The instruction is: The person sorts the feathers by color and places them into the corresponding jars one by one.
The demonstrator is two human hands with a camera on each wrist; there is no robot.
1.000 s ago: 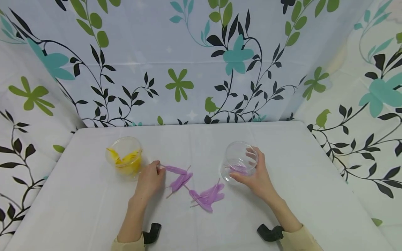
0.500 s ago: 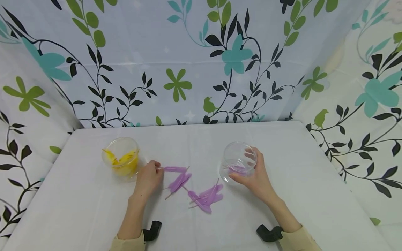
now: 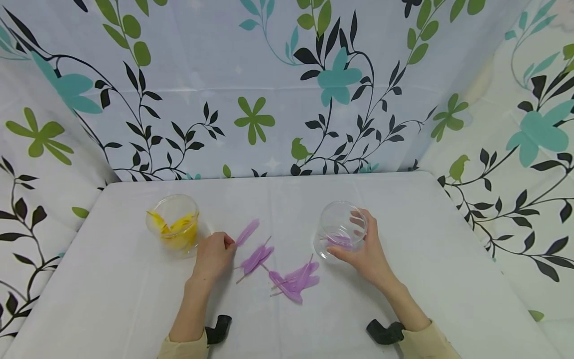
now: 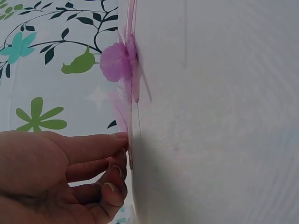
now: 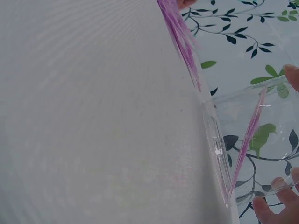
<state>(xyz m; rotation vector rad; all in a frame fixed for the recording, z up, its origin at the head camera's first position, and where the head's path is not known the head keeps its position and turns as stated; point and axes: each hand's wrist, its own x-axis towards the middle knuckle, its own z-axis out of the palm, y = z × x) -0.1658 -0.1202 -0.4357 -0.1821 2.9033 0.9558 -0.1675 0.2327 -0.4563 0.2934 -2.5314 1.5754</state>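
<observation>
Between the thumb and fingertips of my left hand [image 3: 215, 254] is a pinched purple feather [image 3: 247, 232], its vane pointing away to the back right. To the right of that hand, more purple feathers [image 3: 256, 260] lie loosely on the white table, with another cluster of them [image 3: 296, 283] closer to me. My right hand [image 3: 374, 257] grips a clear plastic cup [image 3: 334, 214] from its right side, thumb in front and fingers behind. A purple feather [image 5: 247, 135] leans inside this cup in the right wrist view. The left wrist view shows the left fingertips close to the tabletop.
A second clear cup [image 3: 172, 202] holding yellow feathers [image 3: 181, 234] stands just left of my left hand. The white-covered table [image 3: 278, 204] ends at a leaf-patterned cloth [image 3: 269, 65] at the back and both sides.
The feather in my left hand has swung from pointing right to pointing away and to the right, apart from the loose feathers. My right hand and its cup stay put.
</observation>
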